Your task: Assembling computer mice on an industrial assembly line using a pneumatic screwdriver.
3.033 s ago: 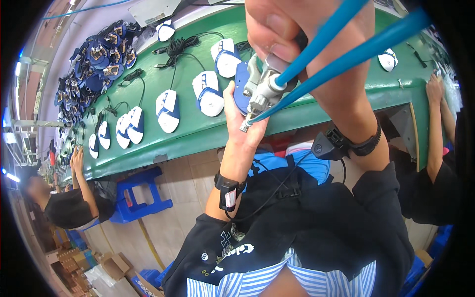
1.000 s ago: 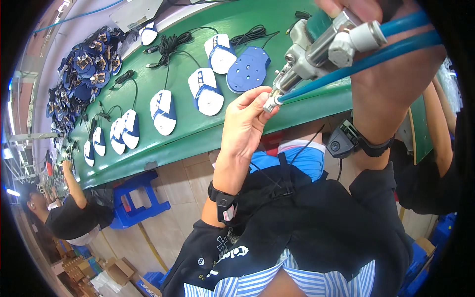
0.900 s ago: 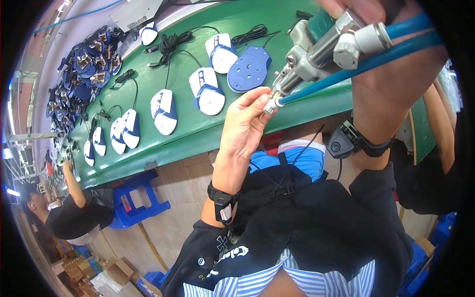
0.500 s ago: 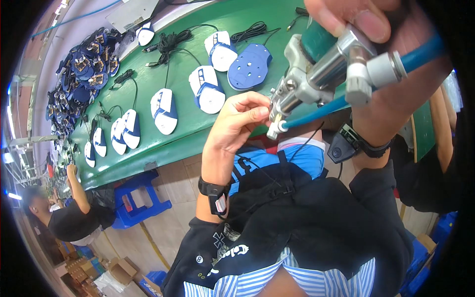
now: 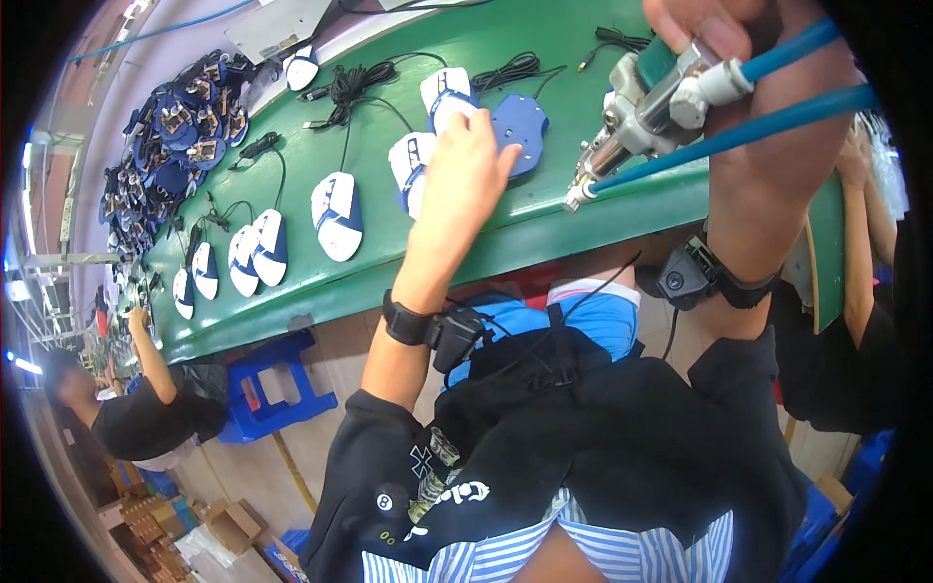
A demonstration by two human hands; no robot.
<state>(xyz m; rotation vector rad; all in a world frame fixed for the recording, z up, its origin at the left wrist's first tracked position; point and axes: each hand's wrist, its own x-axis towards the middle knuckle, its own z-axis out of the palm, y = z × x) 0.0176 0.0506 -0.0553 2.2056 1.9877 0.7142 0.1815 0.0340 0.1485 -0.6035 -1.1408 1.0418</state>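
Note:
My left hand [image 5: 465,175] is over the green workbench [image 5: 573,194], fingers stretched and thumb apart, above white-and-blue computer mice. Its fingers cover part of one mouse [image 5: 446,85] and overlap another mouse [image 5: 413,160]; whether they touch cannot be made out. Beside the thumb lies a blue mouse base [image 5: 522,131] with small holes. At the upper right, my right hand [image 5: 705,24] is wrapped round a metal pneumatic tool [image 5: 637,117] with blue air hoses. The tool's nozzle points down to the left, above the bench's near edge.
Several corded mice [image 5: 336,216] stand in a row leftward. A heap of blue mouse bases with circuit boards [image 5: 180,126] lies at the far left. Bundled black cables [image 5: 352,85] rest behind. A co-worker [image 5: 160,408] sits left near a blue stool [image 5: 272,389]; another person's arms [image 5: 857,223] show right.
My left hand has left the tool's nozzle, where its fingers were pinched, and reached forward over the mice, opening. The tool in my right hand has moved slightly up and right.

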